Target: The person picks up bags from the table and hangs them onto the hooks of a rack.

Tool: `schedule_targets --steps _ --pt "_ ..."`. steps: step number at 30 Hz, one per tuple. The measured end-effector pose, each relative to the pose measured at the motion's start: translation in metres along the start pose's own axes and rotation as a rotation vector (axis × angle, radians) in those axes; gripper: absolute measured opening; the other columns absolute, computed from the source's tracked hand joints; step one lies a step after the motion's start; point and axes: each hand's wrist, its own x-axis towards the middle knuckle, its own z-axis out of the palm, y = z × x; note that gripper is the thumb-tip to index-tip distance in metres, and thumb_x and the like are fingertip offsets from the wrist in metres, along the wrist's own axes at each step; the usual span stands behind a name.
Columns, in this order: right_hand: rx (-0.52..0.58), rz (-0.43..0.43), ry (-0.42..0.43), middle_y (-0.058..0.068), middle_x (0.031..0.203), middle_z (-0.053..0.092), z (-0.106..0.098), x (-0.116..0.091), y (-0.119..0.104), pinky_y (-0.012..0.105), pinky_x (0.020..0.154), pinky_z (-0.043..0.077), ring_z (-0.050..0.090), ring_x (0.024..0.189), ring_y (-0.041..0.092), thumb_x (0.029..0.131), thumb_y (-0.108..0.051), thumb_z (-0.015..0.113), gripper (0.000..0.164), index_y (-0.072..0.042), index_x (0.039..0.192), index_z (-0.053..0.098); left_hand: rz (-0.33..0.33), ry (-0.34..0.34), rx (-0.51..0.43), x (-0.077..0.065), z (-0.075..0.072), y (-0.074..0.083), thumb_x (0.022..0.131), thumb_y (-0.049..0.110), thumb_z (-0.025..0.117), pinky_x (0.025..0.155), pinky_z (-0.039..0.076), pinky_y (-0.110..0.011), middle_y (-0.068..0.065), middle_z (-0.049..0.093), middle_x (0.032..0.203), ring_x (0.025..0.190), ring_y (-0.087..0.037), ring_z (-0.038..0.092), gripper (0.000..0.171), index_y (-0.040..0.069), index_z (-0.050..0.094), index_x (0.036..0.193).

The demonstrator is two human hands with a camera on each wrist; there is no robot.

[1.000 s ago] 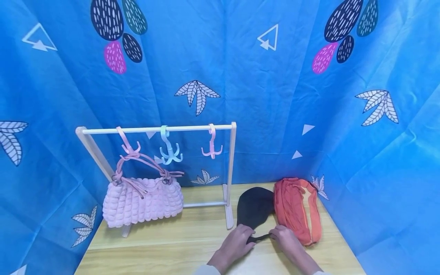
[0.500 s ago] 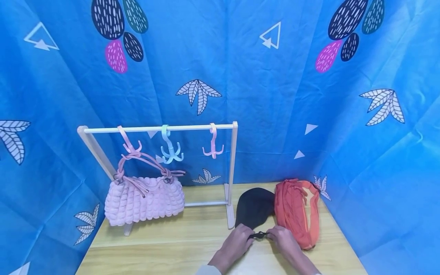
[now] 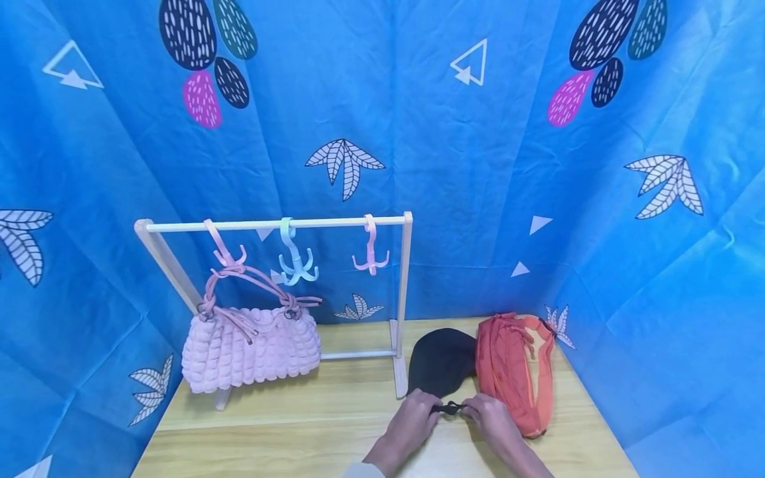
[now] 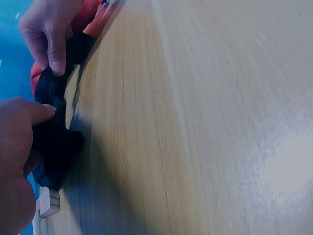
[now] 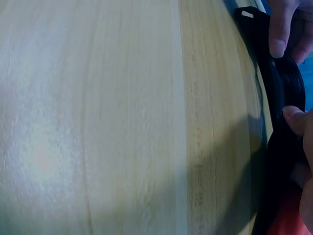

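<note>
A black cap [image 3: 442, 362] lies on the table at right of the rack, its narrow strap [image 3: 451, 407] stretched along the near side. My left hand [image 3: 412, 421] pinches the strap's left part. A short way off, my right hand [image 3: 493, 418] pinches the other part. In the left wrist view, the thumbs and fingers of the left hand [image 4: 14, 152] and right hand [image 4: 51, 29] hold black strap material [image 4: 51, 90]. The right wrist view has the same strap [image 5: 281, 83] between both thumbs. Finer detail of the fastening is too dark to tell.
A red-orange waist bag [image 3: 508, 378] lies against the cap's right side. At left stands a wooden rack [image 3: 404, 292] with pink and mint hooks [image 3: 295, 265]. A puffy pink handbag [image 3: 251, 348] hangs from its left hook. Blue patterned cloth [image 3: 418, 166] surrounds the table.
The strap between my hands has gone from a plain band to one with a loop or fastening showing mid-way. The waist bag's near end has shifted slightly toward me and left.
</note>
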Motion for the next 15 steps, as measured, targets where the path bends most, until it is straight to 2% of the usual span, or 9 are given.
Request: schedule_targets --steps 7,15 --pt "-0.011 0.029 0.032 -0.012 0.065 0.061 0.0002 0.0023 -0.0036 0.016 0.055 0.05 0.06 0.061 0.0 0.063 -0.009 0.093 0.023 -0.019 0.073 0.075 0.044 0.065 0.024 0.0002 0.0008 0.0006 0.086 0.017 0.081 0.076 0.051 -0.014 0.006 0.077 0.091 0.086 -0.007 0.063 0.013 0.015 0.081 0.099" --pt "-0.004 0.081 0.017 -0.008 0.069 0.066 -0.0027 0.0052 -0.0085 0.019 0.059 0.055 0.065 0.065 0.004 0.065 -0.007 0.092 0.021 -0.017 0.075 0.076 0.017 0.086 0.045 0.005 -0.0061 0.0057 0.089 0.025 0.079 0.072 0.048 -0.013 0.009 0.074 0.087 0.083 -0.005 0.059 0.007 0.019 0.079 0.093"
